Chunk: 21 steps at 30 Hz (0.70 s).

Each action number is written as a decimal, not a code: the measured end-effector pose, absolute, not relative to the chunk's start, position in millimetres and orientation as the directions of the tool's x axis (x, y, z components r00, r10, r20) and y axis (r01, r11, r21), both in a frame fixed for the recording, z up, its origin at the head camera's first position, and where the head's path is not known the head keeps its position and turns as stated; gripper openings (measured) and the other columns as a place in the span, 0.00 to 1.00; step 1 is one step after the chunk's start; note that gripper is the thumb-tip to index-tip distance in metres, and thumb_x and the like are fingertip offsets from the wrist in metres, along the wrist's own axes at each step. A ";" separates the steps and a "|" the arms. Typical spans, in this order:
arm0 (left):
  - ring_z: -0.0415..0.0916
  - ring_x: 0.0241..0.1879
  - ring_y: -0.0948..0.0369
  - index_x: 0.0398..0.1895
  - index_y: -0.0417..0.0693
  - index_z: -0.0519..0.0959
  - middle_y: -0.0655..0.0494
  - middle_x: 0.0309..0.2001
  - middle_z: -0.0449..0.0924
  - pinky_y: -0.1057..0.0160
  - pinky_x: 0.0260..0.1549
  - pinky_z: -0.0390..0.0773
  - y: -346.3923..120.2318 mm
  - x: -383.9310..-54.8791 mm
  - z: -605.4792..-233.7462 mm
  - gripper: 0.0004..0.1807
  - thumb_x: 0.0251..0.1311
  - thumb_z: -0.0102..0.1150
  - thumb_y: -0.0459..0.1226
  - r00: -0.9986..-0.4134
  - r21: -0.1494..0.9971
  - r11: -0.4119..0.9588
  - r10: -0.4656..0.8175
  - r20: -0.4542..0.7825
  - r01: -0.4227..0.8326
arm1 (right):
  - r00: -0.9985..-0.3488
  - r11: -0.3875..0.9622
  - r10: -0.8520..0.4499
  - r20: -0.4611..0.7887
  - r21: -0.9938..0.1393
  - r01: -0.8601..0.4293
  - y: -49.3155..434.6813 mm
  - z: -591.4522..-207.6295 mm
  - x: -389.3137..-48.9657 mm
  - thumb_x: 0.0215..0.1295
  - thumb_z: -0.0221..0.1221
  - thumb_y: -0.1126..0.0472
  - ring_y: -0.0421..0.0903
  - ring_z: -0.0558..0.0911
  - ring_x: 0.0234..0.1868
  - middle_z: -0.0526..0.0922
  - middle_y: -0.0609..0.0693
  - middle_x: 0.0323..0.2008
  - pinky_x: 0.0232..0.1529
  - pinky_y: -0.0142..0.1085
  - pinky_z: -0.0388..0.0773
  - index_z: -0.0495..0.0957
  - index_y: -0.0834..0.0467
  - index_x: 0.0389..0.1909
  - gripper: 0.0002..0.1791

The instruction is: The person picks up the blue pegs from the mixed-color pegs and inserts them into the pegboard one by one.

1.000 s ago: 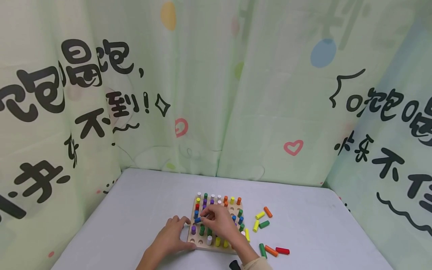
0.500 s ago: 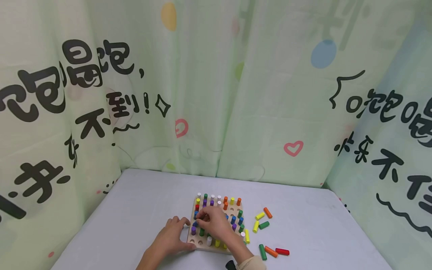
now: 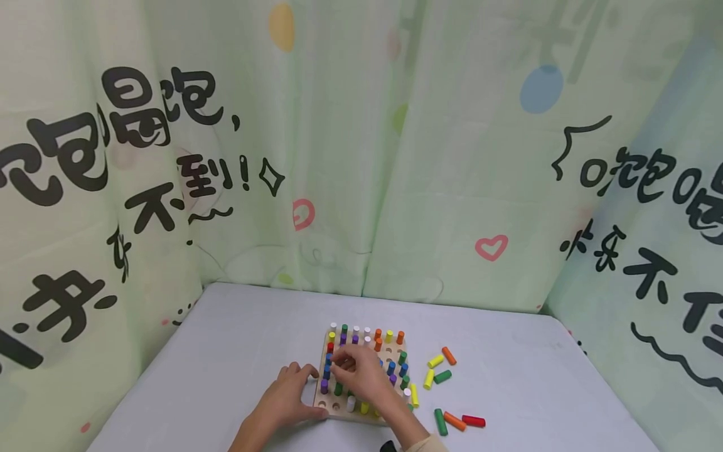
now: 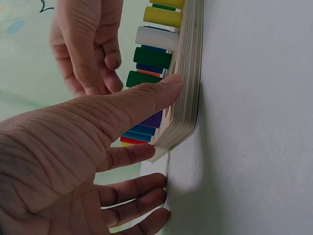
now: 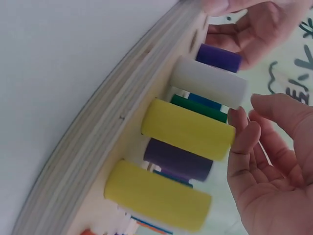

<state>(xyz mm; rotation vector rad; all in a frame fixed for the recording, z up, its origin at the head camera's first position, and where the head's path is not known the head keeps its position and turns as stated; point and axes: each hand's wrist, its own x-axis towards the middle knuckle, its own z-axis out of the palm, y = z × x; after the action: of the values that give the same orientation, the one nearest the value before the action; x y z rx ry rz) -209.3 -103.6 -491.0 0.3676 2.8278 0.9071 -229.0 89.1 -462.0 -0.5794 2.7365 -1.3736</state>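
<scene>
A wooden pegboard [image 3: 329,412] filled with rows of colored pegs lies on the table. My left hand [image 3: 285,397] holds its near left corner, thumb at the front edge and fingers along the left side; the left wrist view shows the thumb [image 4: 164,92] over the layered wood. Over the board's middle is my right hand [image 3: 360,375], its fingertips beside a blue peg [image 3: 327,372] that stands upright in the left column. In the right wrist view, its thumb and fingers [image 5: 244,139] are apart with nothing between them. A purple peg [image 3: 324,387] stands just nearer. The hand hides several pegs behind it.
Loose yellow, orange and green pegs [image 3: 443,376] lie right of the board. Nearer the front are a green peg [image 3: 440,422], an orange peg [image 3: 454,421] and a red peg [image 3: 473,421]. Printed curtains surround the white table [image 3: 254,326].
The blue peg, tilted in my right fingers a second ago, now stands upright in the left column. My right hand shifted left, then slightly back from it. The left hand stayed put.
</scene>
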 end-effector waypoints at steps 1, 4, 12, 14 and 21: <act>0.66 0.41 0.53 0.52 0.49 0.78 0.51 0.40 0.69 0.48 0.39 0.77 -103.3 -209.1 -490.9 0.34 0.44 0.82 0.52 -0.959 0.588 0.788 0.274 -0.069 0.183 | -0.934 0.540 -0.326 0.148 -0.781 -0.313 91.1 -461.4 -227.2 0.68 0.65 0.64 0.38 0.82 0.36 0.85 0.46 0.37 0.38 0.28 0.80 0.84 0.60 0.42 0.05; 0.66 0.42 0.53 0.52 0.49 0.78 0.51 0.41 0.70 0.47 0.41 0.78 -102.2 -209.8 -490.1 0.35 0.43 0.82 0.52 -0.962 0.581 0.798 0.259 -0.088 0.161 | -0.941 0.537 -0.291 0.172 -0.785 -0.309 97.8 -459.2 -221.6 0.69 0.66 0.62 0.38 0.81 0.36 0.85 0.45 0.37 0.38 0.27 0.79 0.84 0.59 0.42 0.05; 0.68 0.44 0.51 0.55 0.48 0.77 0.49 0.43 0.72 0.43 0.48 0.78 -98.0 -210.0 -487.9 0.37 0.43 0.82 0.52 -0.965 0.570 0.815 0.224 -0.134 0.110 | -0.959 0.521 -0.234 0.157 -0.813 -0.260 124.0 -448.0 -193.3 0.68 0.67 0.57 0.37 0.81 0.35 0.85 0.46 0.37 0.37 0.28 0.79 0.84 0.59 0.41 0.09; 0.68 0.44 0.51 0.56 0.47 0.77 0.48 0.44 0.72 0.42 0.50 0.78 -97.0 -208.1 -488.6 0.37 0.43 0.82 0.51 -0.965 0.567 0.818 0.217 -0.145 0.099 | -0.968 0.535 -0.215 0.127 -0.814 -0.226 130.3 -447.6 -183.9 0.68 0.67 0.56 0.37 0.80 0.35 0.85 0.45 0.37 0.36 0.28 0.78 0.84 0.59 0.42 0.10; 0.69 0.46 0.50 0.58 0.41 0.75 0.46 0.46 0.74 0.42 0.55 0.76 -102.1 -193.6 -492.2 0.41 0.43 0.83 0.50 -0.968 0.556 0.823 0.217 -0.123 0.113 | -0.975 0.543 -0.215 0.060 -0.823 -0.170 153.0 -449.7 -154.0 0.68 0.67 0.57 0.36 0.79 0.34 0.84 0.44 0.37 0.35 0.28 0.78 0.83 0.59 0.42 0.10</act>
<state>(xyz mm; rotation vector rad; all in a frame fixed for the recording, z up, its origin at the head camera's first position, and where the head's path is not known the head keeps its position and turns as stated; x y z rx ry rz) -193.6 -102.1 -492.2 0.2581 2.8248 0.8453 -154.0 153.0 -449.7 -0.3393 2.7163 -1.4403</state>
